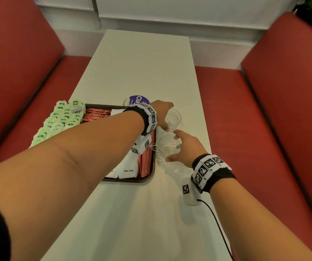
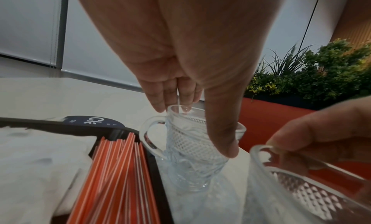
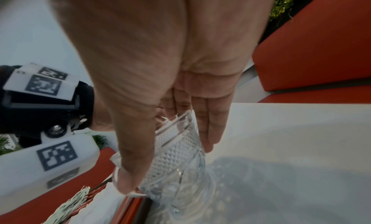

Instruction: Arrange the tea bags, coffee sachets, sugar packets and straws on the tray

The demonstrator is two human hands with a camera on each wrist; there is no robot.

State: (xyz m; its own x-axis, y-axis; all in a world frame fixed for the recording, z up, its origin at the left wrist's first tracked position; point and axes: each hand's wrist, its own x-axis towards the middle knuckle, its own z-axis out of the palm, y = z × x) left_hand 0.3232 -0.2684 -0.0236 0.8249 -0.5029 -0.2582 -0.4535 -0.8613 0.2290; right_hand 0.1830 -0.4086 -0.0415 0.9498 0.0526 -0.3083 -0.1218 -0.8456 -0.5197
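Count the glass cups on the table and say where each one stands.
2. The far glass cup stands right of the tray, gripped by the left hand. The near glass cup stands beside it, held by the right hand. None seems hidden.

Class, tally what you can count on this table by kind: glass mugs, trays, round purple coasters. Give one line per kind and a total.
Glass mugs: 2, far mug, near mug
Trays: 1, tray
Round purple coasters: 1, coaster
Total: 4

Café booth; red benches (image 1: 275, 113); white table (image 1: 144, 68); sachet tray (image 1: 147, 178)
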